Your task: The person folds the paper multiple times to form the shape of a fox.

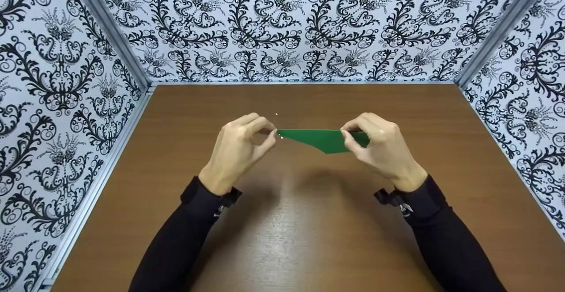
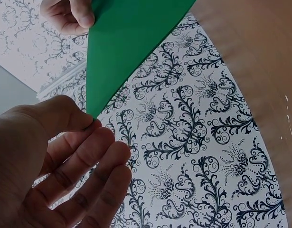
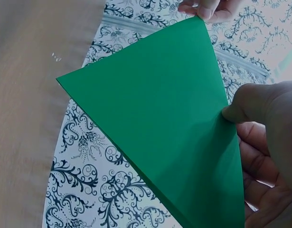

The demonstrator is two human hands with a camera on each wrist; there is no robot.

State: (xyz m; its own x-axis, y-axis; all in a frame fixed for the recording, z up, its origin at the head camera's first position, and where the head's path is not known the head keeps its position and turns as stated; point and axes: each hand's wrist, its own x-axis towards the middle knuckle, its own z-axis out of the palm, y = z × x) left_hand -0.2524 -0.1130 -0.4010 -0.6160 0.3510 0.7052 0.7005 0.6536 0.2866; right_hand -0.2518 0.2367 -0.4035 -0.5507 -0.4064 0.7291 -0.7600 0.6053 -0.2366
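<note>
We've got the green sheet (image 1: 324, 139) up over the table (image 1: 282, 239), near the mid. of the head view, just toward 3 o'clock. Our L hand (image 1: 240, 144) is at the sheet's 9 o'clock end, thumb & finger pinching its sharp tip; the other fingers bend loosely close by, as the L wrist view shows. Our R hand (image 1: 382, 146) is on its 3 o'clock side, pinching the top edge w/ the thumb on one face & fingers behind; we can't tell how all of those lie b/c the sheet hides parts. A bit of sheet pokes out past the R thumb toward 3, and a low corner points to 6. One long edge may have two layers, tho we can't be sure. To hold it well, we think we shld pull the top edge just tight enough to be straight from 9 to 3, both hands level. A soft pinch is best: it's prob. thin & may crease if we squeeze or tug hard. The L pinch has only the tip, so we guess that side cld slip first; a tiny bit more sheet b/w thumb & finger wld help. A few white specks (image 1: 281, 137) show by the L fingertips; we can't tell what they are.
</note>
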